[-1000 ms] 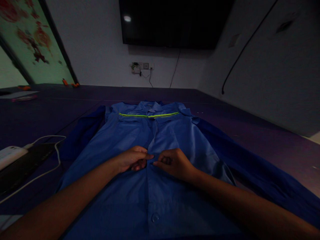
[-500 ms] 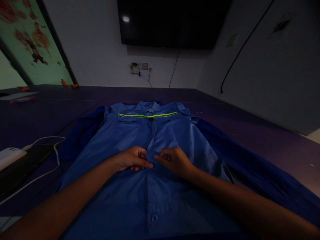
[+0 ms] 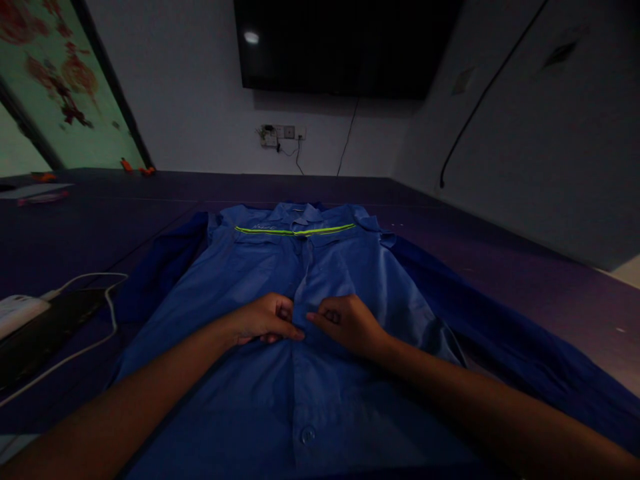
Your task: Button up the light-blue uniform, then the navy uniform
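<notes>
A blue work shirt [image 3: 250,280] with a yellow-green reflective stripe [image 3: 295,231] across the chest lies flat, front up, on a dark purple surface [image 3: 500,267]. Its sleeves spread out to both sides. My left hand [image 3: 265,319] and my right hand [image 3: 347,323] meet at the shirt's front placket around mid-chest. Both hands pinch the placket fabric with curled fingers, fingertips nearly touching. A fastened button [image 3: 307,435] shows lower on the placket, near me.
A white charger [image 3: 20,308] with a white cable [image 3: 95,333] and a dark flat device [image 3: 45,330] lie at the left. A dark screen [image 3: 345,47] hangs on the far wall above a socket [image 3: 280,133]. Small orange items [image 3: 135,167] sit at the far left.
Both hands stay pinched at the placket, their fingertips a little closer together. The view has shifted slightly.
</notes>
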A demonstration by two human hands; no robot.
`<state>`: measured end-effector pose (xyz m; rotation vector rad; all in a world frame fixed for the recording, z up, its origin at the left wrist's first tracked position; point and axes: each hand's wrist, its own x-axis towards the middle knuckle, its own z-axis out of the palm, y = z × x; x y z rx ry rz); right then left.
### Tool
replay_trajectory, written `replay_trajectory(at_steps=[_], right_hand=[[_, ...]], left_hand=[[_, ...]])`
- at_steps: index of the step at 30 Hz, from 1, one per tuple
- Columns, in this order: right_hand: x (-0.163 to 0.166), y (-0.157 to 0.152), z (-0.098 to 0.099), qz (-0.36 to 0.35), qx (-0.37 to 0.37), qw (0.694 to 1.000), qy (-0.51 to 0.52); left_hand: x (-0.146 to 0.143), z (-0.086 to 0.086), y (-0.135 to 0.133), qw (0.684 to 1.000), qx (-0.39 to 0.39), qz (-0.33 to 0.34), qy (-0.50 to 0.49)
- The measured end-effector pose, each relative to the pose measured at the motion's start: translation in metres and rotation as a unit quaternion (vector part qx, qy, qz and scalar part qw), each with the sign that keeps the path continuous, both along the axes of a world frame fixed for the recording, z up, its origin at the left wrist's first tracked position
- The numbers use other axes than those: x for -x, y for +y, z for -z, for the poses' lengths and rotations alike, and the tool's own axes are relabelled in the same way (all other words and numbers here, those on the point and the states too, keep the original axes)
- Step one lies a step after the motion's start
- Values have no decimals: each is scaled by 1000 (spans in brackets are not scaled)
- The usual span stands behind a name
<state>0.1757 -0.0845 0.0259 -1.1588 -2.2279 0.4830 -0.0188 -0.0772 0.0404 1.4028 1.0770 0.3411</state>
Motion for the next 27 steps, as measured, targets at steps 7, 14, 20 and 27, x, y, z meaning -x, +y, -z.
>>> replay_trajectory(at_steps=[7,14,20,27], right_hand=[[1,-2,-3,1,11,1000,-2],[1,-2,-1,-3,21,1000,-3],[1,-1,0,-4,26,1000,-10],[1,-1,-1,-10,33,999,-7]], left_hand=[[-2,-3,-2,1000,8,-13,-8],[-4,-2,-2,999,17,-33,-9],[-5,-2,-2,999,28,-40,-24],[-6,-3,-2,998,35,-39,-23]])
